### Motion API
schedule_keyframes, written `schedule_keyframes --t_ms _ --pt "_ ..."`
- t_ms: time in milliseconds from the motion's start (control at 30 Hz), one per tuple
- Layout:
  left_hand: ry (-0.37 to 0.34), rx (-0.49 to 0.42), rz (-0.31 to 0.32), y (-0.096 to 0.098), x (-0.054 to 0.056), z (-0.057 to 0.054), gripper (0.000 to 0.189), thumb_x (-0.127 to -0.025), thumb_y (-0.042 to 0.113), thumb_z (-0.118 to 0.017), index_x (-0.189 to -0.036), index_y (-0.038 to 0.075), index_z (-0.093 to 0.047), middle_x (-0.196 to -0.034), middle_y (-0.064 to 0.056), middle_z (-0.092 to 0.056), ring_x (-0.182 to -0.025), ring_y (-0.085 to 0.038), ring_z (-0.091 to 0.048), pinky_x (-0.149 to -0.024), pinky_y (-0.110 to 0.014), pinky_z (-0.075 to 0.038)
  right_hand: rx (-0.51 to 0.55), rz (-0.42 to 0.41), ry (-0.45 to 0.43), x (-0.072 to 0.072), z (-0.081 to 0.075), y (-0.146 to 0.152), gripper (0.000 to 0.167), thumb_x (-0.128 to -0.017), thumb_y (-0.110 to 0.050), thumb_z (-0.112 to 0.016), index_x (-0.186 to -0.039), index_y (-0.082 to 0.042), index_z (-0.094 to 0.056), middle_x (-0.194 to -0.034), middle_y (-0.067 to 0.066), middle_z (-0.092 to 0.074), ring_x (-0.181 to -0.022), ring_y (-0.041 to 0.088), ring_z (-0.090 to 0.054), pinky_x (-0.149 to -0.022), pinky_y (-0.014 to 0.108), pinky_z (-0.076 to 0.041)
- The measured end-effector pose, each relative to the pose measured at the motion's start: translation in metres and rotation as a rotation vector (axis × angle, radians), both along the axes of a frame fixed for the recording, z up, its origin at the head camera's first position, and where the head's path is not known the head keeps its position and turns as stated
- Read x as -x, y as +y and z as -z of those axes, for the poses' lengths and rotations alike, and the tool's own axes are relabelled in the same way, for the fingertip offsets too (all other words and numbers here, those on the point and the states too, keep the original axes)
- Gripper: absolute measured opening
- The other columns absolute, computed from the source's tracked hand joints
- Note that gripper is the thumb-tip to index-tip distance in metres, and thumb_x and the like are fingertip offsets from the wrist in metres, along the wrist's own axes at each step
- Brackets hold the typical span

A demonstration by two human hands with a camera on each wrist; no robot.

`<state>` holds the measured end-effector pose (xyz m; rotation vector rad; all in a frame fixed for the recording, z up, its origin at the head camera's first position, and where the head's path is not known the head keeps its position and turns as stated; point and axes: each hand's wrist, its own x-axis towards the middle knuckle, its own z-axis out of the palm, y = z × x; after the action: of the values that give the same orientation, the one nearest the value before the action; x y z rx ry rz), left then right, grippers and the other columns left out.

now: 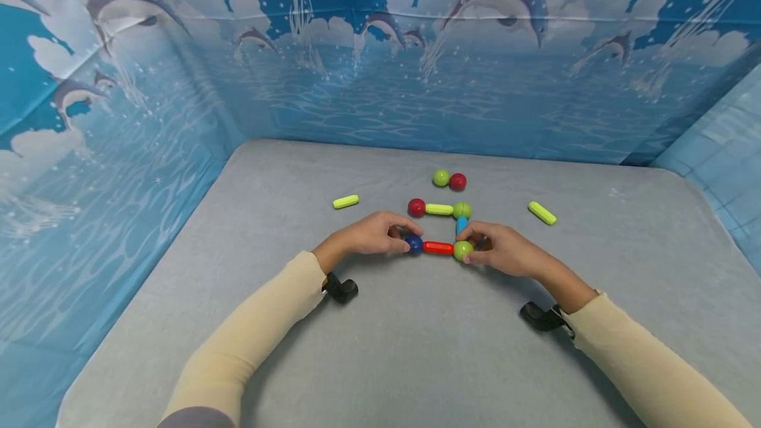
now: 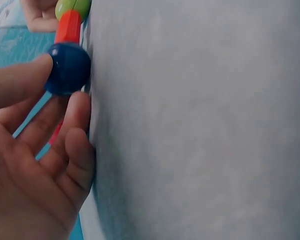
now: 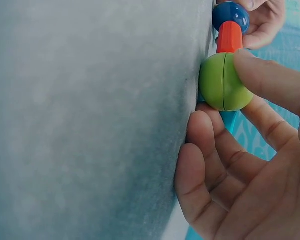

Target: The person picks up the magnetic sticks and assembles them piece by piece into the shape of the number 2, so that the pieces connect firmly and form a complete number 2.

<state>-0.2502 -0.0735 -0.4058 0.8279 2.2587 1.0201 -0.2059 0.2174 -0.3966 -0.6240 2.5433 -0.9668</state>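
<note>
My left hand [image 1: 377, 233] pinches a dark blue ball [image 1: 414, 244] between thumb and fingers. A red rod [image 1: 438, 248] joins that ball to a green ball [image 1: 462, 251], which my right hand [image 1: 505, 249] holds by thumb and fingertips. In the right wrist view, this green ball [image 3: 224, 82] shows a seam around its middle. From it a blue rod [image 1: 461, 224], partly hidden by my right fingers, leads back to another green ball [image 1: 461, 210]. A yellow-green rod [image 1: 439, 209] runs left from there to a red ball [image 1: 417, 207].
Behind the joined pieces, a loose green ball [image 1: 440, 178] and red ball [image 1: 458, 181] lie side by side. One yellow-green rod [image 1: 346, 201] lies to the left, another rod [image 1: 542, 213] to the right. Dolphin-printed fabric [image 1: 380, 104] surrounds the grey table [image 1: 380, 362].
</note>
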Motion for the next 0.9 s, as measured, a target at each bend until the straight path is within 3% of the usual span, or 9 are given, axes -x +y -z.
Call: schedule_keyframes --t_ms 167,900 --pt "-0.007 -0.002 0.041 -0.003 0.003 0.003 0.038 -0.096 0.012 -0.063 -0.134 0.014 -0.062 -0.136 -0.006 -0.062 -0.093 -0.014 -0.058 -0.077 -0.022 -0.048 0.000 0.005 -0.004 0.000 0.002 -0.001 0.026 -0.092 -0.017 -0.070 -0.118 -0.015 -0.064 -0.107 0.008 -0.065 -0.093 0.019 -0.057 -0.074 0.030 -0.050" --pt "-0.062 -0.045 0.020 -0.004 0.007 0.011 0.039 -0.098 0.010 -0.061 -0.137 0.012 -0.060 -0.137 -0.007 -0.062 -0.093 -0.013 -0.056 -0.079 -0.021 -0.045 -0.008 0.007 0.023 -0.002 0.004 0.000 0.029 -0.092 -0.017 -0.071 -0.120 -0.013 -0.063 -0.106 0.009 -0.065 -0.092 0.020 -0.058 -0.074 0.031 -0.050"
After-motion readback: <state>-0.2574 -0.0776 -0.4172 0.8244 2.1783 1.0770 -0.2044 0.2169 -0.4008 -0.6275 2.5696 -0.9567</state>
